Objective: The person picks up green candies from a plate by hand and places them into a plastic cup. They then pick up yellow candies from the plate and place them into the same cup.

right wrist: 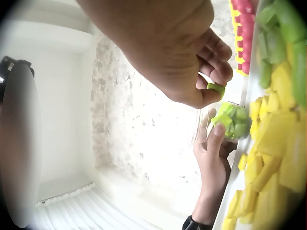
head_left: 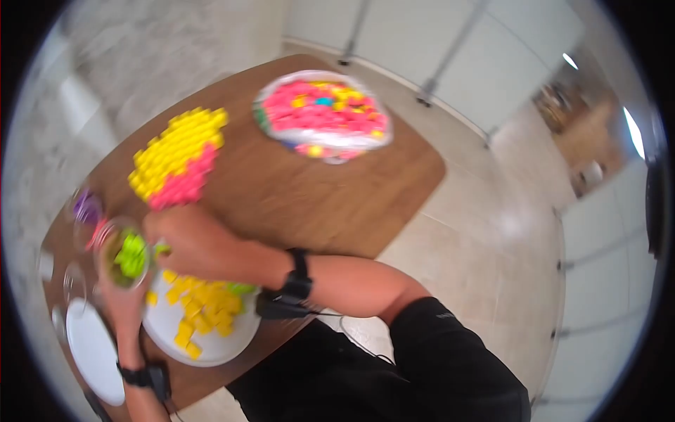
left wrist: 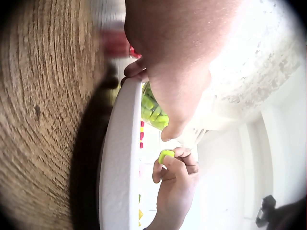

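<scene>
My left hand [head_left: 123, 304] grips a clear plastic cup [right wrist: 236, 123] that holds several bright green pieces, low beside the rim of a white plate [head_left: 156, 336]. Between thumb and fingers of my right hand [head_left: 186, 240] is a small green piece [left wrist: 166, 155], pinched close to the cup's mouth. In the right wrist view this hand hangs just above the cup. Loose yellow pieces [head_left: 204, 308] lie heaped on the plate, with more green pieces [right wrist: 273, 43] at one side of the heap.
Yellow and pink pieces stand packed in a block [head_left: 177, 156] on the wooden table [head_left: 309, 204]. Farther back is a clear bag [head_left: 383, 133] of pink and yellow pieces. A white oval plate [head_left: 93, 352] and a container with purple contents [head_left: 87, 207] sit at the left edge.
</scene>
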Demonstrator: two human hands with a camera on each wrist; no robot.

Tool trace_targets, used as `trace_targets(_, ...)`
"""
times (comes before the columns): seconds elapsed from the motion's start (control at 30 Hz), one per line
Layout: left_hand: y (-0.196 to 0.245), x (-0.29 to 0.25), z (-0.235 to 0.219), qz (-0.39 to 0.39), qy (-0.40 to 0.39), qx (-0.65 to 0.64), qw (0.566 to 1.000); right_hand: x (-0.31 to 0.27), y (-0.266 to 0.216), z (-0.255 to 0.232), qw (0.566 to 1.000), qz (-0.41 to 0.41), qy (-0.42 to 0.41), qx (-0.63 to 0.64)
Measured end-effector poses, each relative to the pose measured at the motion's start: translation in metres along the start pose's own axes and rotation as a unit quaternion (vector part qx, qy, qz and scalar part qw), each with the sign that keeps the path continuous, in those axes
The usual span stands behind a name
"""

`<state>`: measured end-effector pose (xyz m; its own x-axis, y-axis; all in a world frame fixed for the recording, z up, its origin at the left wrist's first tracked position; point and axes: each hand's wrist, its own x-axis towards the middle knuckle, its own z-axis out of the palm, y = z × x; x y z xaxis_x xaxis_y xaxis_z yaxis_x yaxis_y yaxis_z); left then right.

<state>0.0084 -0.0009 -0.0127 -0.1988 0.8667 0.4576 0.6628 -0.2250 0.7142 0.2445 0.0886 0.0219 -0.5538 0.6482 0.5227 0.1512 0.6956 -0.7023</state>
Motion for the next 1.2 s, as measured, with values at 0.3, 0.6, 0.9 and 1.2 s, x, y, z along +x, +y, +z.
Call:
trace_targets(0.3, -0.023, -0.003, -0.011, -0.018, -0.030, 0.030, 0.999, -0.001, 0.001, 0.011, 0.999, 0.024, 0.012, -0.041)
trace_targets(0.6, -0.011, -0.002, -0.005, -0.012, -0.014, 0.004, 1.000, -0.002, 0.004, 0.006, 0.998, 0.007, 0.043, -0.035)
trace_targets(0.9, 0.026, 0.001, 0.005, 0.022, 0.005, 0.047, 0.999, -0.005, -0.009, -0.019, 0.999, -0.006, 0.052, -0.015)
trace_targets(1.2, 0.038, 0.005, -0.002, 0.020, 0.001, 0.026, 0.999, 0.004, -0.023, -0.029, 0.996, 0.045, 0.069, 0.039)
